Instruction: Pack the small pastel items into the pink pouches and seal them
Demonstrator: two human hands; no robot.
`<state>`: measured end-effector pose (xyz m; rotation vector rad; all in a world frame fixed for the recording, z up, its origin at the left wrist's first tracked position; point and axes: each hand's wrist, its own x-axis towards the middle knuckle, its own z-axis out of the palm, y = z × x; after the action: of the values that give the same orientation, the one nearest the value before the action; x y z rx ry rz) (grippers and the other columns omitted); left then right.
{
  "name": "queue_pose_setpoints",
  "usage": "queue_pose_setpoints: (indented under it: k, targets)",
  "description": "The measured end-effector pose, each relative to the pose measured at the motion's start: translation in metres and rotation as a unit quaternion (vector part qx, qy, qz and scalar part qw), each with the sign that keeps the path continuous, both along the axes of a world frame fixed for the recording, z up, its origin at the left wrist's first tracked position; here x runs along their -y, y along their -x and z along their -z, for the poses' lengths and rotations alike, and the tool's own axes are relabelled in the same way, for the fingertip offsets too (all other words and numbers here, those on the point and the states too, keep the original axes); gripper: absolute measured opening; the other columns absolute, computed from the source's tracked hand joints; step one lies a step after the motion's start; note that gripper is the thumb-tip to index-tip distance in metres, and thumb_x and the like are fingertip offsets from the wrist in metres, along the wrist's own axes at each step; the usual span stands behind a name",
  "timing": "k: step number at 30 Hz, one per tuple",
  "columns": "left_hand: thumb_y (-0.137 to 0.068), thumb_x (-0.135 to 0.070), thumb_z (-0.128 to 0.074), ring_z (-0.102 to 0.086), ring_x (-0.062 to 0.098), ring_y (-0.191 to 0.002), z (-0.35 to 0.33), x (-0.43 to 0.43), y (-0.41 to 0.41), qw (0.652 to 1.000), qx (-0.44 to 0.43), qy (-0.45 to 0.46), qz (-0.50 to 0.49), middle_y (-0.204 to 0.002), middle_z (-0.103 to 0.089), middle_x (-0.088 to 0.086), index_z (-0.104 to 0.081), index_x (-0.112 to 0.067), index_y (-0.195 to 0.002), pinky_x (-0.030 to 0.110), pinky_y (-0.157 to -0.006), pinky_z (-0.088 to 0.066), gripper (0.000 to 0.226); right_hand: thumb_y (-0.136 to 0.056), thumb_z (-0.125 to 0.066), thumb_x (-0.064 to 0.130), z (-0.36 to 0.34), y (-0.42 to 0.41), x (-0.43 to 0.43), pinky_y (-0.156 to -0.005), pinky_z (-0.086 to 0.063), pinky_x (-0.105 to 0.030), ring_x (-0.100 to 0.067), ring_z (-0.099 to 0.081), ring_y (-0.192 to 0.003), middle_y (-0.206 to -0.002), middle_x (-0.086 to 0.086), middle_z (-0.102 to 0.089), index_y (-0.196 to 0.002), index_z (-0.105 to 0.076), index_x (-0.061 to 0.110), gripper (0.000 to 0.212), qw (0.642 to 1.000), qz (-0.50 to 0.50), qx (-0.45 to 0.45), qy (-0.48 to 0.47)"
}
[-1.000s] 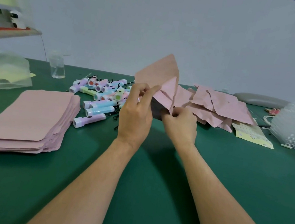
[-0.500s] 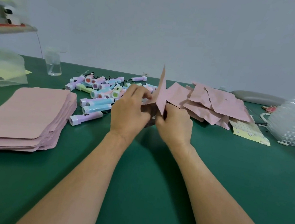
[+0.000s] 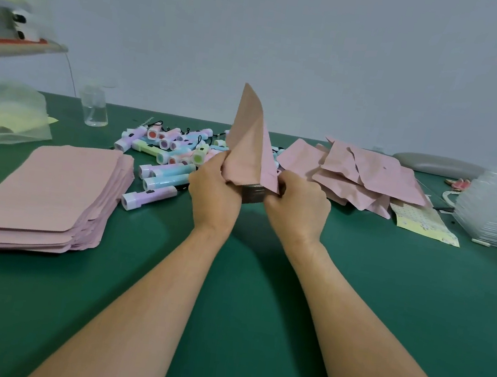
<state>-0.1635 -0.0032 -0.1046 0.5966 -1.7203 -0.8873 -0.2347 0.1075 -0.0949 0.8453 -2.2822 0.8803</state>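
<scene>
**A:** Why am I holding it up off the green matte surface (image 3: 257, 301) like this?

**B:** Your left hand (image 3: 214, 196) and right hand (image 3: 297, 209) each grip one side of the pink pouch (image 3: 248, 143), fingers curled round the film. This spreads its dark mouth toward you, and the far corner points up. It looks ready for filling or closing, but I cannot tell if anything is inside.

**A:** And the material?

**B:** It's thin, matte film that creases. The flat stack of empty pouches (image 3: 39, 191) lies to your left, probably for easy reach. Just beyond your hands is a loose pile of pastel items (image 3: 169, 151), glossy tubes with square heads and cord loops. To the right lies a heap of puffier pouches (image 3: 369, 180), likely the finished ones.
</scene>
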Motion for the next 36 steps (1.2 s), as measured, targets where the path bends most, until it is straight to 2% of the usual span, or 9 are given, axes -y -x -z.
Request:
queue_pose_setpoints:
  k: [5, 10, 17, 19, 23, 27, 31, 33, 36]
  targets:
    - [-0.090, 0.002, -0.059, -0.066, 0.002, -0.093, 0.001, -0.011, 0.004, 0.990, -0.051, 0.050, 0.123, -0.102, -0.071, -0.023, -0.066, -0.019, -0.139, 0.014, -0.080, -0.053, 0.054, -0.083, -0.050, 0.026, 0.001, -0.006, 0.011, -0.061, -0.045, -0.036, -0.028, -0.052, -0.066, -0.073, -0.001, -0.061, -0.072, -0.048, 0.020, 0.013, 0.976, -0.084, 0.193, 0.064]
    - [-0.088, -0.007, -0.050, -0.064, -0.001, -0.087, 0.005, -0.014, 0.009, 0.985, -0.104, 0.017, 0.134, -0.098, -0.070, -0.025, -0.067, -0.016, -0.131, 0.015, -0.074, -0.052, 0.048, -0.081, -0.053, 0.015, -0.001, -0.003, 0.010, -0.058, -0.038, -0.033, -0.025, -0.040, -0.060, -0.065, -0.007, -0.056, -0.060, -0.045, 0.015, 0.022, 0.945, -0.100, 0.286, 0.121]
    - [-0.097, -0.010, -0.062, -0.063, 0.003, -0.082, 0.002, -0.025, 0.011, 0.990, -0.100, -0.019, 0.094, -0.089, -0.070, -0.018, -0.066, -0.009, -0.124, 0.011, -0.071, -0.048, 0.028, -0.080, -0.041, 0.039, -0.003, -0.015, 0.011, -0.061, -0.046, -0.037, -0.031, -0.054, -0.066, -0.071, -0.002, -0.060, -0.063, -0.042, 0.022, 0.025, 0.984, -0.033, 0.169, 0.044]
    - [-0.097, -0.014, -0.062, -0.050, 0.002, -0.063, 0.006, -0.022, 0.013, 0.992, -0.057, -0.056, 0.099, -0.068, -0.062, -0.013, -0.066, -0.006, -0.103, 0.011, -0.058, -0.041, 0.011, -0.089, -0.035, 0.046, -0.003, -0.014, 0.008, -0.066, -0.049, -0.041, -0.035, -0.057, -0.071, -0.074, -0.004, -0.063, -0.063, -0.043, 0.023, 0.036, 0.988, -0.033, 0.147, 0.034]
    - [-0.099, -0.007, -0.055, -0.041, 0.007, -0.052, 0.011, -0.019, 0.010, 0.993, 0.035, -0.056, 0.096, -0.061, -0.057, -0.005, -0.061, -0.015, -0.072, 0.016, -0.049, -0.033, 0.028, -0.093, -0.029, 0.042, -0.006, -0.006, 0.005, -0.067, -0.044, -0.041, -0.034, -0.055, -0.074, -0.080, -0.005, -0.061, -0.073, -0.050, 0.021, 0.035, 0.993, 0.012, 0.109, 0.039]
    - [-0.086, 0.008, -0.043, -0.049, -0.001, -0.060, -0.001, -0.012, 0.005, 0.995, -0.018, -0.080, 0.055, -0.072, -0.058, -0.010, -0.065, -0.016, -0.083, 0.013, -0.051, -0.039, 0.033, -0.097, -0.038, 0.028, -0.005, 0.009, -0.005, -0.060, -0.037, -0.038, -0.033, -0.052, -0.068, -0.074, -0.004, -0.059, -0.076, -0.049, 0.016, 0.026, 0.997, 0.015, 0.075, 0.007]
    - [-0.091, 0.006, -0.044, -0.062, -0.003, -0.076, -0.001, -0.006, 0.005, 0.991, -0.040, -0.096, 0.083, -0.088, -0.068, -0.013, -0.071, -0.015, -0.113, 0.008, -0.061, -0.046, 0.041, -0.095, -0.044, 0.059, -0.006, 0.004, -0.007, -0.058, -0.046, -0.040, -0.021, -0.055, -0.061, -0.063, 0.004, -0.061, -0.073, -0.058, 0.019, 0.048, 0.981, -0.155, 0.103, 0.048]
    - [-0.093, 0.003, -0.044, -0.064, 0.006, -0.077, 0.000, -0.001, 0.005, 0.986, -0.081, -0.139, 0.048, -0.085, -0.067, -0.014, -0.068, -0.016, -0.106, 0.016, -0.062, -0.049, 0.033, -0.089, -0.059, 0.056, -0.003, 0.006, -0.009, -0.062, -0.050, -0.034, -0.011, -0.058, -0.062, -0.063, 0.011, -0.062, -0.080, -0.067, 0.027, 0.031, 0.974, -0.201, 0.095, 0.028]
    - [-0.095, 0.003, -0.042, -0.067, 0.030, -0.084, 0.005, 0.010, 0.006, 0.963, -0.132, -0.236, 0.014, -0.083, -0.065, -0.009, -0.062, -0.023, -0.090, 0.046, -0.079, -0.063, 0.034, -0.086, -0.061, 0.038, 0.005, 0.015, -0.010, -0.077, -0.056, -0.036, -0.007, -0.063, -0.081, -0.083, 0.016, -0.069, -0.100, -0.072, 0.031, 0.018, 0.981, -0.180, 0.047, -0.062]
